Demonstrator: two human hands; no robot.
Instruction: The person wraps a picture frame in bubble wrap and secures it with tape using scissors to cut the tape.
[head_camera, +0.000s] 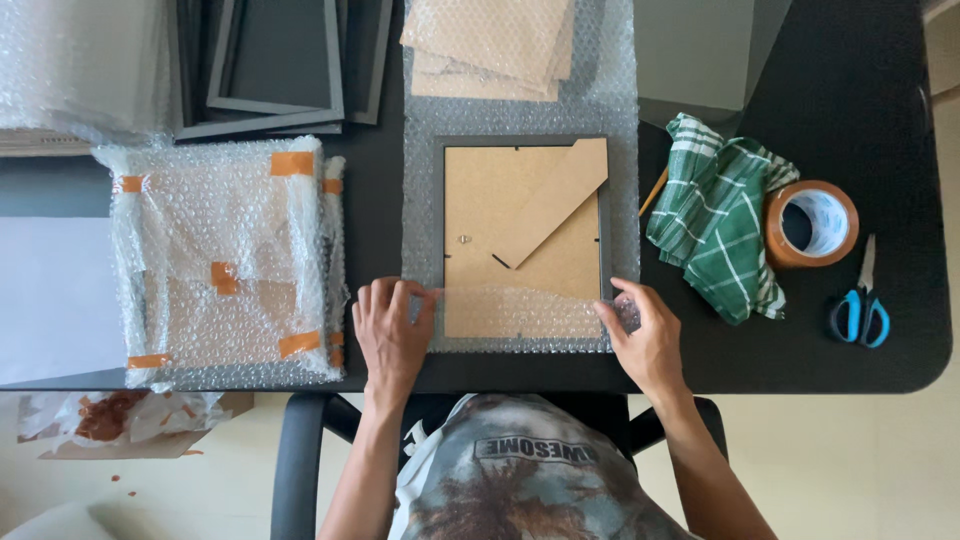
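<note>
Both hands, left (392, 325) and right (645, 335), pinch the wrap (520, 110) edge closed; fold it evenly, taut over the frame (520, 230).

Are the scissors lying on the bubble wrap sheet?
No, the blue-handled scissors lie on the bare black table at the right, apart from the bubble wrap sheet.

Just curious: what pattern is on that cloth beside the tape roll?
Green with white checked lines, cloth, clearest in the head view.

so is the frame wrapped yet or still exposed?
Mostly exposed: only the bubble wrap edge, held by both hands, covers the bottom of the frame.
</note>
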